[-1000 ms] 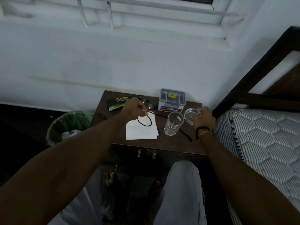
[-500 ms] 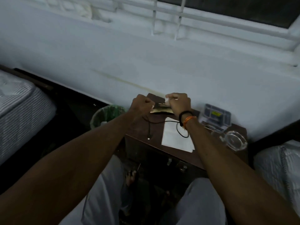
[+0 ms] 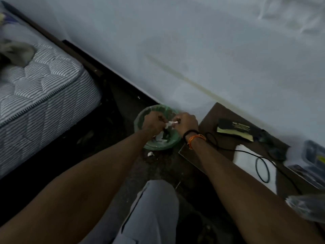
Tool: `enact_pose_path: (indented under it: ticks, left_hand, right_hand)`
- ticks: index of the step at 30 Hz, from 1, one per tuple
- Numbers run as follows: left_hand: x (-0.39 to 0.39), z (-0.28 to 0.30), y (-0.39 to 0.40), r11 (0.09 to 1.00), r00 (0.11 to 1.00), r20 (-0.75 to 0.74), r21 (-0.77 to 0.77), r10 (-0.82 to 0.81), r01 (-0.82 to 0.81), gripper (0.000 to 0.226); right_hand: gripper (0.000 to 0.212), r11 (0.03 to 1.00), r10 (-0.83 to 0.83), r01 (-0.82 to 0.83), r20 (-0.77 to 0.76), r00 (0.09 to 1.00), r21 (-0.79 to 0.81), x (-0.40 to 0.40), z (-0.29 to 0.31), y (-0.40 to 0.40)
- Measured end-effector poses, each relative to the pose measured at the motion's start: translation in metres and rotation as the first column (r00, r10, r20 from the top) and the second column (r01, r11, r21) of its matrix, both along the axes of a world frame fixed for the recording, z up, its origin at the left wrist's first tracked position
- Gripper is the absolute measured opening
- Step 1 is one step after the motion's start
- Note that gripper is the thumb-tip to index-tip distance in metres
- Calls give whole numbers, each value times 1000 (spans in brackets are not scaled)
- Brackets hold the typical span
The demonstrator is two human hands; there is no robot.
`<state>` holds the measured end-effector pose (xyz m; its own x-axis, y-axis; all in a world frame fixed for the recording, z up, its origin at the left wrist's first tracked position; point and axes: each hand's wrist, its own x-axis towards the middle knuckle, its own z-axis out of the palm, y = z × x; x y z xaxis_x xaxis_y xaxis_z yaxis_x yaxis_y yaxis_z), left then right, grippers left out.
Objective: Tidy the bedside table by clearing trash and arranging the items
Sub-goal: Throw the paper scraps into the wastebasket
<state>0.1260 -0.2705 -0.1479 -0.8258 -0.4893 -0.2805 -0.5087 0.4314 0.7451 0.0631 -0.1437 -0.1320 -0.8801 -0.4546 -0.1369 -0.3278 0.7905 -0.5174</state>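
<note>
Both my hands hover over the green-lined trash bin [image 3: 173,144] on the floor left of the brown bedside table [image 3: 209,120]. My right hand [image 3: 186,123] pinches a small white scrap of trash [image 3: 171,123] above the bin. My left hand [image 3: 153,123] is curled beside it, fingers at the same scrap. On the table lie a dark case with a yellow edge [image 3: 235,129], a white paper [image 3: 249,162], a black cable with a loop [image 3: 262,169] and a clear plastic box [image 3: 313,157]. A blurred glass [image 3: 307,206] shows at the right edge.
A striped mattress [image 3: 40,88] on a dark bed frame stands at the left. A white crumb [image 3: 150,153] lies on the dark floor in front of the bin. The white wall runs behind bin and table. My grey-trousered knee [image 3: 154,205] is below.
My view has swung left from the table to the bin. Both hands moved off the tabletop to above the bin, carrying the white scrap.
</note>
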Motion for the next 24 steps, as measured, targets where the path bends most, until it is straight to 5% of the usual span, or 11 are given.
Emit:
enact_pose_path:
  ticks: [9, 15, 19, 24]
  left_hand:
    - [1, -67, -34, 991, 990, 94, 64, 109, -115, 10]
    - [8, -73, -41, 992, 985, 136, 57, 103, -111, 32]
    - [31, -70, -42, 990, 984, 122, 44, 129, -135, 21]
    - [77, -93, -42, 996, 972, 221, 40, 75, -86, 15]
  right_hand:
    - [15, 970, 81, -102, 102, 991, 219, -12, -66, -53]
    - [46, 984, 59, -70, 72, 996, 163, -8, -74, -58]
    - [26, 993, 92, -88, -51, 994, 73, 11, -66, -61]
    - [17, 952, 295, -303, -117, 948, -53, 59, -83, -62]
